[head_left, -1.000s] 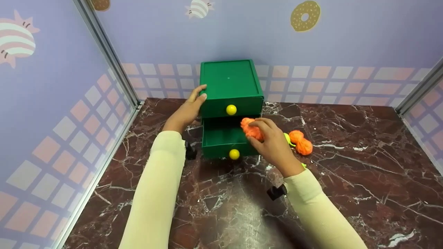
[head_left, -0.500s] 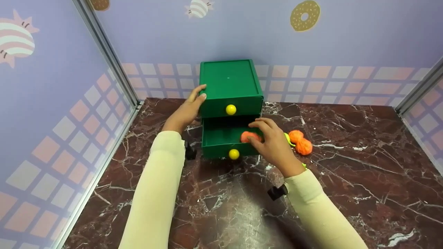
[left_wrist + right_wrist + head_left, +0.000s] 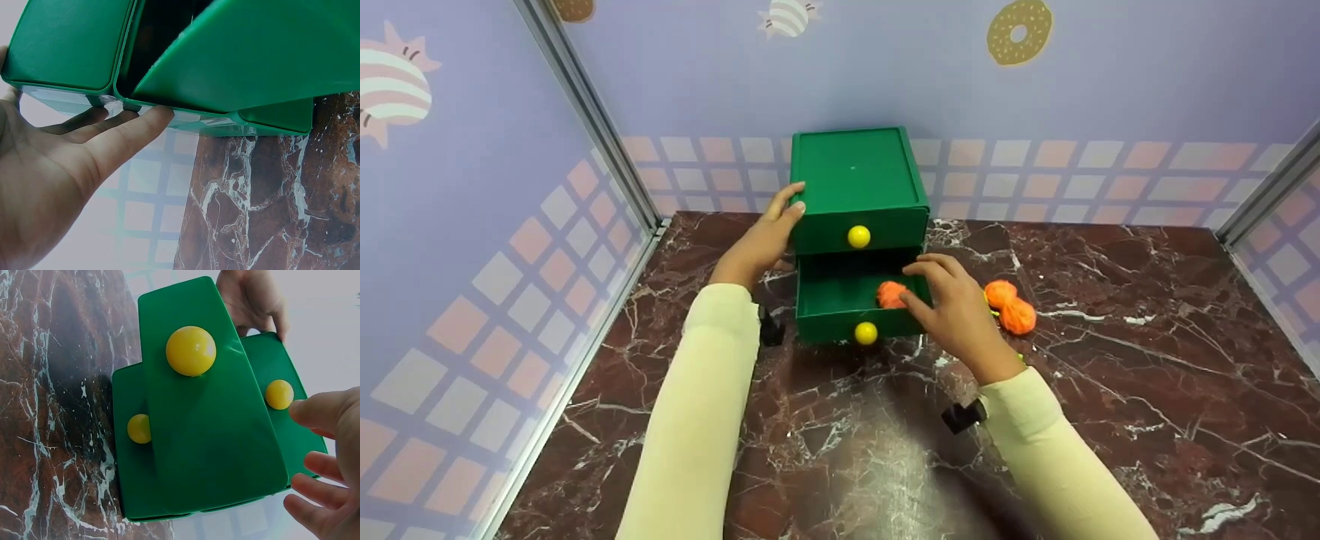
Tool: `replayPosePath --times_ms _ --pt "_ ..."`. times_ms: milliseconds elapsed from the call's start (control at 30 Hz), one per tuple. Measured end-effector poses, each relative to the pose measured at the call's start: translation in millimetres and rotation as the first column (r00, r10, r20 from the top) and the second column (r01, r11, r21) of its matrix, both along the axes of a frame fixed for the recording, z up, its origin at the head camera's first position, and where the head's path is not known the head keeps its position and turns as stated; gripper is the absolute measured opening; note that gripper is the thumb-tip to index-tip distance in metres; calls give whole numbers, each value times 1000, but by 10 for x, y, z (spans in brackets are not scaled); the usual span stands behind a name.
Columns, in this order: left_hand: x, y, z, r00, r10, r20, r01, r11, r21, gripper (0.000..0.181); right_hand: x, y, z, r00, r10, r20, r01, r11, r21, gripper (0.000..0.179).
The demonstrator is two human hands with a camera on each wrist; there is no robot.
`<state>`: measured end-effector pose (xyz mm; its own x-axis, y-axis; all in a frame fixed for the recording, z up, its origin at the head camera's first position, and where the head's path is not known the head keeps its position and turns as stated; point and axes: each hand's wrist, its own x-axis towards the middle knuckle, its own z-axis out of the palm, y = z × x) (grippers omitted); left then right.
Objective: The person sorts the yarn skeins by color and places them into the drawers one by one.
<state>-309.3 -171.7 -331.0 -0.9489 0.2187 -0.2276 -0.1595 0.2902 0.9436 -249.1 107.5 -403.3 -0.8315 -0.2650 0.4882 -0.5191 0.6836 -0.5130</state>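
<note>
A green drawer cabinet (image 3: pixel 855 172) with yellow knobs stands by the back wall. Its middle drawer (image 3: pixel 829 326) is pulled out, and a fuzzy orange ball (image 3: pixel 891 295), like bundled yarn, lies in the right part of it. My left hand (image 3: pixel 757 247) rests against the cabinet's left side, its extended fingers touching the side in the left wrist view. Above the drawer's right edge, my right hand (image 3: pixel 956 311) has its fingers spread with nothing gripped; the thumb tip is close to the ball. In the right wrist view the drawer front hides the ball.
Right of my right hand, another orange double-lobed bundle (image 3: pixel 1011 307) with a bit of yellow-green lies on the marble-patterned table (image 3: pixel 1117 420). A small yellow-green bit shows by the wrist. Patterned walls (image 3: pixel 720 75) enclose the back and sides.
My right hand has lowered the orange ball into the drawer and let go of it, and its fingers have parted from it. My left hand has stayed on the cabinet.
</note>
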Motion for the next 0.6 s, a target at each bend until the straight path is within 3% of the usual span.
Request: replayPosePath --times_ms 600 --pt "-6 -7 -9 1000 -11 -6 11 1000 -20 51 -36 187 -4 998 -42 -47 39 997 -68 28"
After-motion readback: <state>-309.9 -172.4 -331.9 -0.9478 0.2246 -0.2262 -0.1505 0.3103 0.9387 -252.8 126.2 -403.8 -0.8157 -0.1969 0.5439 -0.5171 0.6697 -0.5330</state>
